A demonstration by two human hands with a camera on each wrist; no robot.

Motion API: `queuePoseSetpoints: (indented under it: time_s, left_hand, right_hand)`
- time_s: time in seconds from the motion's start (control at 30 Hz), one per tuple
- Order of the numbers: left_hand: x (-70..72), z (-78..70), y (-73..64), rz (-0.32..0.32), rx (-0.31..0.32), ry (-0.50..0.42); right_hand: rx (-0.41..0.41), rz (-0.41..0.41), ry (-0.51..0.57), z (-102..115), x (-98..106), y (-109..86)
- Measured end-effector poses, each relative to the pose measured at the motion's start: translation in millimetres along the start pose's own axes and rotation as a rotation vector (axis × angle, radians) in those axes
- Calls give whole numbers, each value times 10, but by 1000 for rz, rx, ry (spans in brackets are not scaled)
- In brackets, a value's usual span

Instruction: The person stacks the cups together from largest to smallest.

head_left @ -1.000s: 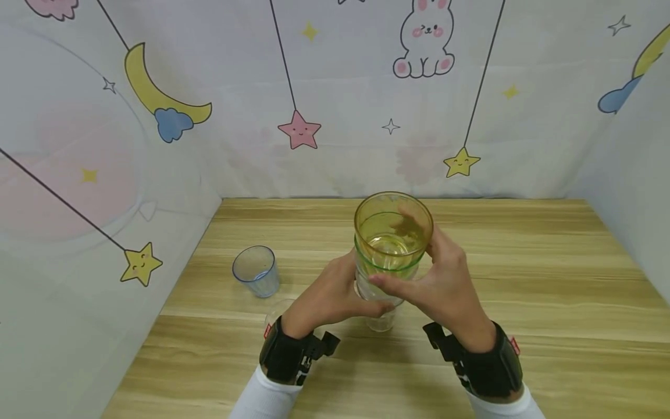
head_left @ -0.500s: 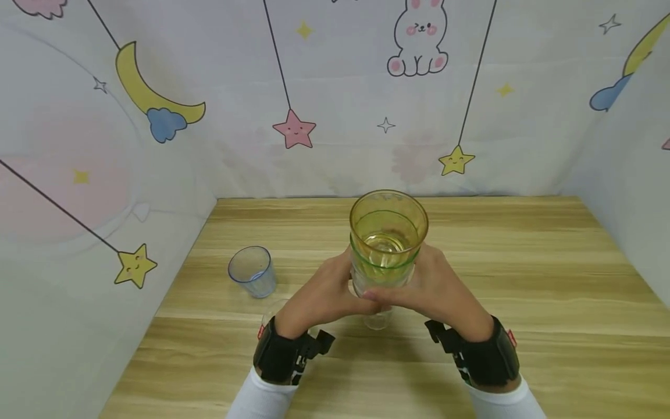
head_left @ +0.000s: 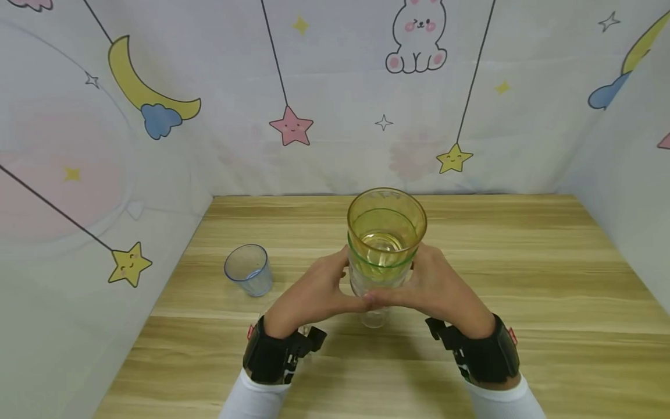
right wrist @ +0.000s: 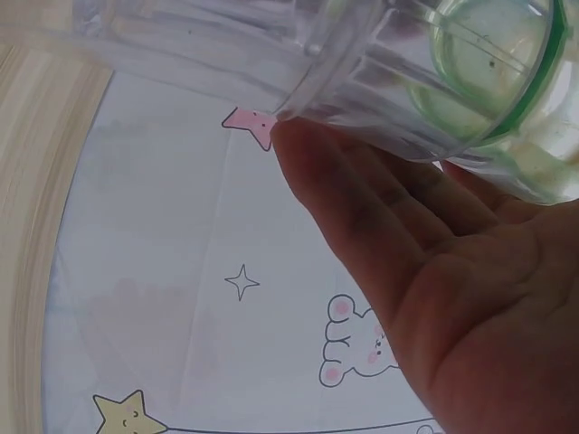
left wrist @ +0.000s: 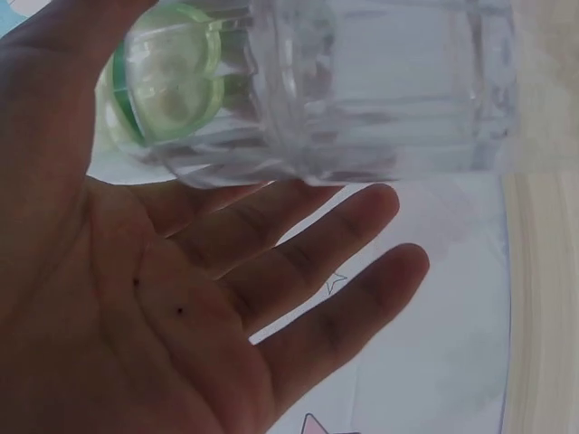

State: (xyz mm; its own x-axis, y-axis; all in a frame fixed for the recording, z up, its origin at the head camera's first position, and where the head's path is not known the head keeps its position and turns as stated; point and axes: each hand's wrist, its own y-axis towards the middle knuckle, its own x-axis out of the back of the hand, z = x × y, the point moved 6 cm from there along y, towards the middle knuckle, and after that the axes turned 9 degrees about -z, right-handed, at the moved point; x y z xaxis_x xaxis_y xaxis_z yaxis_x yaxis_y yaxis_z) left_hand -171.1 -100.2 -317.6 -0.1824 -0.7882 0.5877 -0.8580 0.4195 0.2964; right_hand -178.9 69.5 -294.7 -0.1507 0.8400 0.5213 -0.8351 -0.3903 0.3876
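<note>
Ribbed clear plastic cups point(head_left: 384, 256), nested; both hands point(head_left: 319, 291) cradle them.

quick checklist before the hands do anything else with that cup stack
1. Both hands on stack: ok. Left hand and right hand flank the cup stack, fingertips meeting in front.
2. Firm grip: cannot tell. Left fingers lie straight beside the clear cup.
3. Stack upright: ok in the head view.
4. Cups nested: ok. Yellow cup sits in green cup.
5. Base on table: cannot tell, hands hide it.
6. Blue cup out of the way: ok, apart at left.
</note>
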Motion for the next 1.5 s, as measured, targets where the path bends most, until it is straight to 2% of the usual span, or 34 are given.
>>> queuePoseSetpoints:
  time_s: [0.37, 0.63, 0.87, 1.2, 1.5]
  left_hand:
    - [168, 22, -68, -38, 102, 145]
    - [246, 34, -96, -61, 104, 222]
    - [335, 61, -139, -79, 152, 256]
    - [576, 90, -202, -155, 178, 330]
    - [707, 151, -237, -228, 181, 391]
  right_hand:
    - [-12, 19, -24, -16, -4, 7]
    - [-13, 21, -8, -18, -6, 7]
    - [-23, 25, 5, -33, -11, 0]
    - [-2, 21, 15, -31, -2, 23]
    - [-5, 26, 0, -44, -8, 24]
